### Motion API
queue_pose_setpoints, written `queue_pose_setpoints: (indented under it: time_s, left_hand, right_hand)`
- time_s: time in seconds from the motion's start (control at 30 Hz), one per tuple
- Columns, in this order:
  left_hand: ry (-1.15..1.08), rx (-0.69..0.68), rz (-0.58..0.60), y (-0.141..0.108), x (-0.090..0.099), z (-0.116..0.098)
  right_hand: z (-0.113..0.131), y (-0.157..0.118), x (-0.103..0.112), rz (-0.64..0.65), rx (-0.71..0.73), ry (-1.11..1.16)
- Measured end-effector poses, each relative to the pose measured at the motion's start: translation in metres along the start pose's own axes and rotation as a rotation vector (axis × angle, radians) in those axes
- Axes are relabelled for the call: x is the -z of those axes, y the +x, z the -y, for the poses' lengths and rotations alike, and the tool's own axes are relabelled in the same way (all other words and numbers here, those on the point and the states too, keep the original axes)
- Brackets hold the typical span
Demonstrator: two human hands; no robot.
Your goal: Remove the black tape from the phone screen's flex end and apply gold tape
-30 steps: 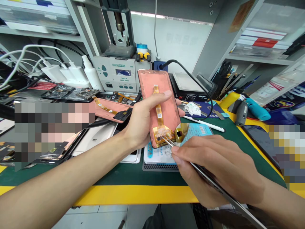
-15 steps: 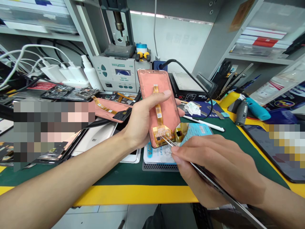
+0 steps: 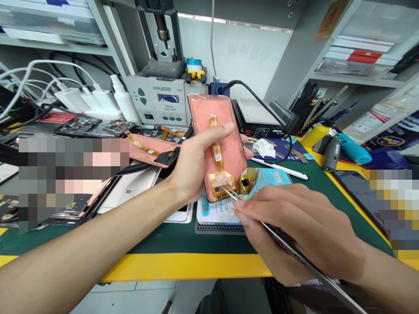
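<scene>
The left hand point(image 3: 191, 170) has a salmon-pink phone display panel point(image 3: 227, 163) gripped upright, thumb across its back and fingertips curling round the far edge. An orange flex ribbon point(image 3: 216, 146) runs down the panel into a gold flex patch point(image 3: 221, 182) at the bottom end. The right hand point(image 3: 294, 226) is pinched closed on long steel tweezers point(image 3: 281, 240), with the tips right at that gold patch. Just under the panel, a white-and-blue printed box point(image 3: 212, 213) sits on a dark perforated mat point(image 3: 219, 229), with a light blue card point(image 3: 270, 183) beside it, all on a green counter point(image 3: 173, 240) with a yellow edge. Off to the left lies a second pink panel point(image 3: 153, 150). Further back there's a white-and-gray rework station point(image 3: 157, 100), and a gray shelf point(image 3: 353, 78) up right holds stacked white-and-red packets point(image 3: 363, 56).
</scene>
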State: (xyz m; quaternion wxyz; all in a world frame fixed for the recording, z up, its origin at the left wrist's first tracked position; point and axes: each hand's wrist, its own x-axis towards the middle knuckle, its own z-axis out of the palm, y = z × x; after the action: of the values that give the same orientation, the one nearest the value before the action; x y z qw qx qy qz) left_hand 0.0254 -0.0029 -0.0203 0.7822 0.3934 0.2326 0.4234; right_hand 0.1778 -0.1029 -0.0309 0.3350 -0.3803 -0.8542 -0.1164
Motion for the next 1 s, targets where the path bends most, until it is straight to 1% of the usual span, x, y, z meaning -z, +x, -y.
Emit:
queue_pose_setpoints:
  time_s: [0.27, 0.6, 0.8, 1.0]
  left_hand:
    - [-0.032, -0.029, -0.015, -0.0004, -0.0014, 0.001]
    - [-0.04, -0.029, 0.008, -0.0008, 0.0012, 0.0017]
    - [-0.025, -0.039, 0.029, -0.0003, 0.0012, 0.0022]
    - [-0.023, -0.04, 0.043, 0.0004, 0.0031, 0.0027]
  right_hand:
    - [-0.001, -0.0002, 0.0022, 0.01, 0.005, 0.024]
    - [-0.0033, 0.0011, 0.0028, 0.002, 0.009, -0.007]
    - [-0.0046, 0.0015, 0.0013, 0.018, 0.008, -0.004]
    - [-0.0046, 0.0018, 0.0014, 0.001, 0.023, -0.008]
